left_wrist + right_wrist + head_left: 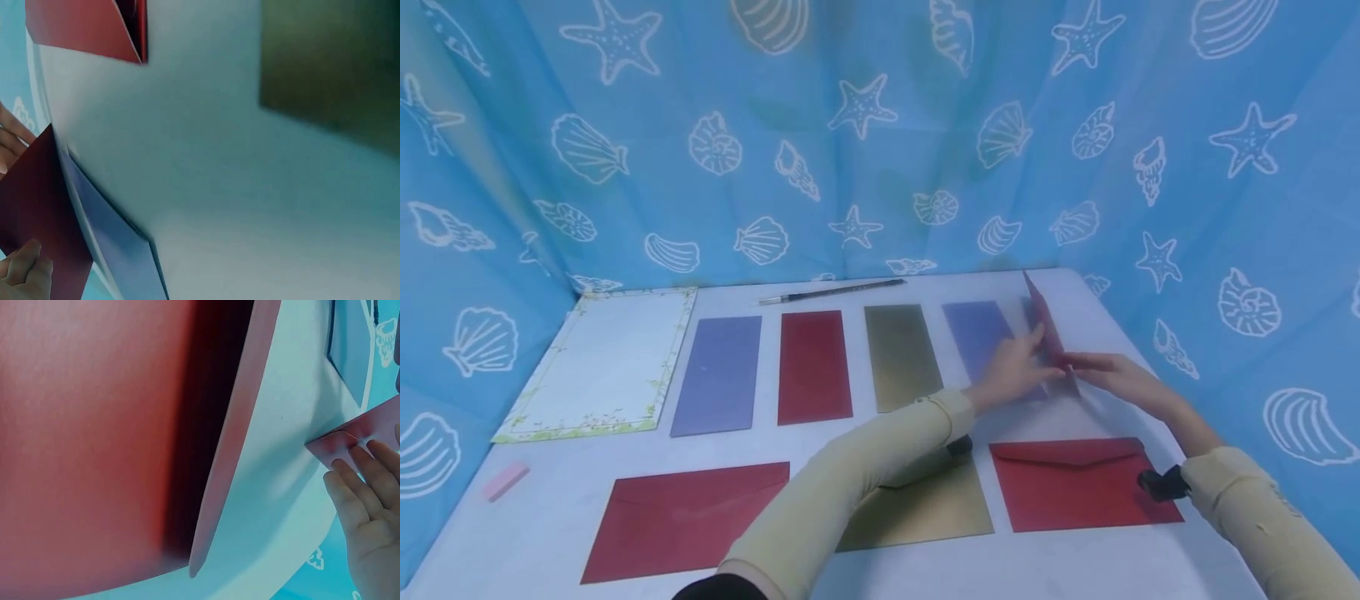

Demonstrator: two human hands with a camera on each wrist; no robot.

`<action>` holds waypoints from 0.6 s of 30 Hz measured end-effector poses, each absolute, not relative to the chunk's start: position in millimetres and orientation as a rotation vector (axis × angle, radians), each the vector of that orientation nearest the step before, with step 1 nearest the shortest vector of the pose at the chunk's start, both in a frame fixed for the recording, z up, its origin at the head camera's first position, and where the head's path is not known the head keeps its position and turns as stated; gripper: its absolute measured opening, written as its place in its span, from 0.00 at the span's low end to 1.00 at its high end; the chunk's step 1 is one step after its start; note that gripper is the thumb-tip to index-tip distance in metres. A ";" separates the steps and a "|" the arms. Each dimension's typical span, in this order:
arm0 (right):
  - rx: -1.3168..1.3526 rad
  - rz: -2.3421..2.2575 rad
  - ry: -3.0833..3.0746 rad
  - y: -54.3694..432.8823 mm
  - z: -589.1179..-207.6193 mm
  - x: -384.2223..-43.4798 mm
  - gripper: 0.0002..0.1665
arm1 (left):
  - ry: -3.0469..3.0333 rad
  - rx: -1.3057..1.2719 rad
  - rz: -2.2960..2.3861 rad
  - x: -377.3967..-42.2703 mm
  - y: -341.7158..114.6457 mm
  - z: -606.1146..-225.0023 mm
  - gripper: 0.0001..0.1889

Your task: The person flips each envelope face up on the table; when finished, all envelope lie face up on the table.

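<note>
My left hand (1011,367) grips a red envelope (1043,317) that stands tilted up on edge at the right back of the table. Its bent fingers lie on the envelope's plain face in the left wrist view. From the other side, my right hand (1120,379) touches the same envelope with mostly straight fingers; in the right wrist view they rest along its flap side. A purple envelope (981,333) lies just left of it, partly behind the left hand. Nearer me is another red envelope (1090,492) with its flap slightly raised, below the right wrist.
Purple (718,375), red (812,367) and gold (902,354) envelopes lie in the back row. In front are a red envelope (685,517) and a gold one (925,508), both partly under the left sleeve. Bordered paper (602,367), a brush (835,292) and a pink eraser (505,482) lie around them.
</note>
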State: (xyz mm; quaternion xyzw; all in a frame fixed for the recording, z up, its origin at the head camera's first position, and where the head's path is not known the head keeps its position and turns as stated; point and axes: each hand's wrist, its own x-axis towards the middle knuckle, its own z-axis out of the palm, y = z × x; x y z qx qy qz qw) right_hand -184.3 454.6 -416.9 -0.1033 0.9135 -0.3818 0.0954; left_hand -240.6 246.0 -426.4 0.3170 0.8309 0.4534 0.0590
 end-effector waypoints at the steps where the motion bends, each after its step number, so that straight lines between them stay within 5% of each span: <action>1: -0.306 -1.124 2.715 455.5 -417.1 -184.1 0.30 | 2.497 0.946 1.386 -240.3 247.0 -428.1 0.42; 18: -0.151 -1.021 2.793 472.0 -417.0 -170.6 0.33 | 2.252 0.604 1.515 -228.7 274.1 -429.9 0.41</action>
